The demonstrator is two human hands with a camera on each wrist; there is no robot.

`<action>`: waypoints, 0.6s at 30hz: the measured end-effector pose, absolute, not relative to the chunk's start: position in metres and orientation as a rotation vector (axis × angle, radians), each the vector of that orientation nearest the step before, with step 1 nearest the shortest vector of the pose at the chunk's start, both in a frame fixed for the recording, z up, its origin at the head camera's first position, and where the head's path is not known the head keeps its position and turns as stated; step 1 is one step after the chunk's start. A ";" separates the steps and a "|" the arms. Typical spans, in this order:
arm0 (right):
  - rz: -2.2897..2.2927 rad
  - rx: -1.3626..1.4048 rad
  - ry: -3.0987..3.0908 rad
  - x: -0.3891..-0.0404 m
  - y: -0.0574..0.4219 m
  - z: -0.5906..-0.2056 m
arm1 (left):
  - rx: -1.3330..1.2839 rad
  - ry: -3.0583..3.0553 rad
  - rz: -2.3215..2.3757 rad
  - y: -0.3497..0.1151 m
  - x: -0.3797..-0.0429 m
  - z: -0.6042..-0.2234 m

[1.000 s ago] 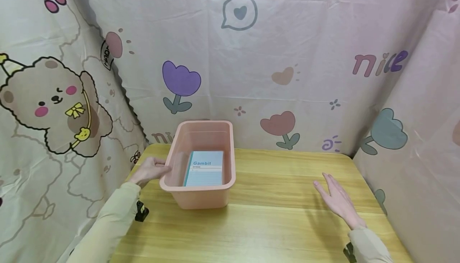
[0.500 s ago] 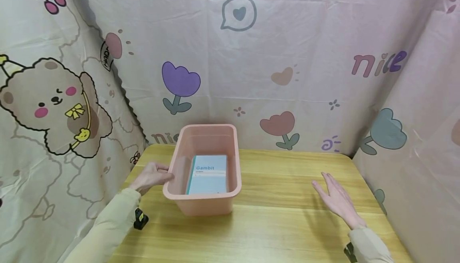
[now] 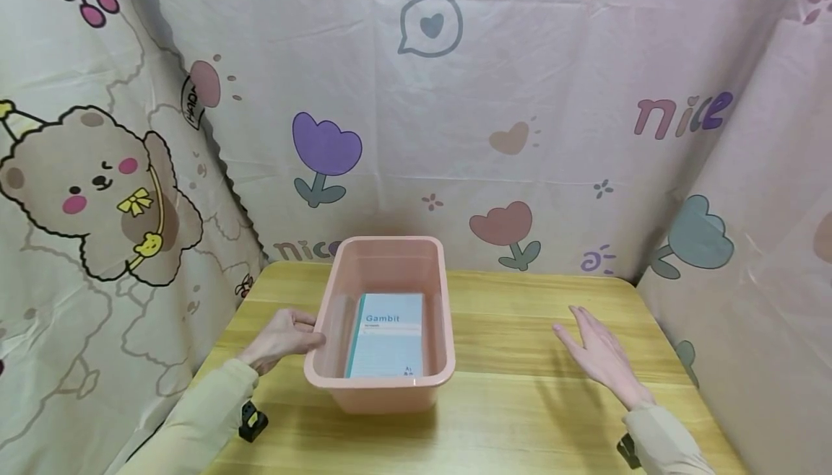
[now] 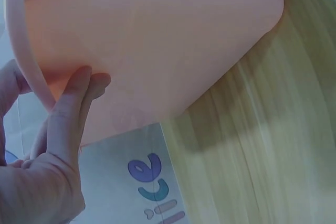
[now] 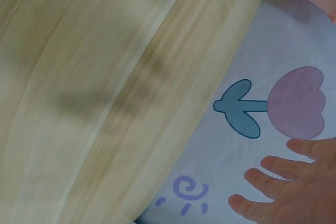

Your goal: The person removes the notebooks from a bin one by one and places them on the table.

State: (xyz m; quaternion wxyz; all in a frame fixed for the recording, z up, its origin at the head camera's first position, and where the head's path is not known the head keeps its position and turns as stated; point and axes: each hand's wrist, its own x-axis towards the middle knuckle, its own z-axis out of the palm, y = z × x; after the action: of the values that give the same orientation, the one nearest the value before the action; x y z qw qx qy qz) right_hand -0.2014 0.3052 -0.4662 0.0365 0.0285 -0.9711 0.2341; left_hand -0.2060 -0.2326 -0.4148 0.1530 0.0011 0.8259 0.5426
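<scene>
A pink plastic bin point(image 3: 383, 397) stands on the wooden table, left of the middle in the head view. Inside it lies a pale blue notebook point(image 3: 390, 345) with "Gambit" on its cover. My left hand point(image 3: 282, 339) grips the bin's left rim, thumb over the edge. In the left wrist view the fingers point(image 4: 65, 124) press against the bin's outer wall point(image 4: 157, 51). My right hand point(image 3: 598, 352) hovers over the table's right side with fingers straight and holds nothing; the right wrist view shows its spread fingers point(image 5: 273, 182).
The wooden table point(image 3: 520, 417) ends at the back against a printed cloth point(image 3: 416, 121) with flowers and hearts. More cloth hangs at the left point(image 3: 84, 330) and right sides. A corner of the bin shows in the right wrist view.
My left hand has drawn the bin toward the front and to the right, with the notebook inside. The right hand has shifted slightly left.
</scene>
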 end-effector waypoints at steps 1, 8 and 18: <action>0.713 0.089 -2.982 -0.202 0.304 -0.466 | -0.001 2.369 1.556 -0.231 -0.204 -0.415; 0.689 0.109 -2.985 -0.203 0.296 -0.458 | 0.018 2.341 1.577 -0.223 -0.193 -0.414; 0.668 0.183 -2.958 -0.209 0.274 -0.441 | 0.111 2.275 1.610 -0.218 -0.181 -0.417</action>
State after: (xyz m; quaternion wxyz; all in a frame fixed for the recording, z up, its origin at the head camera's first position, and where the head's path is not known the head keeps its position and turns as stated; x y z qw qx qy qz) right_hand -0.2092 0.2744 -0.4408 0.0516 0.0602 -0.9724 0.2196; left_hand -0.1813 -0.2184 -0.4165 0.1753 0.0391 0.8031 0.5682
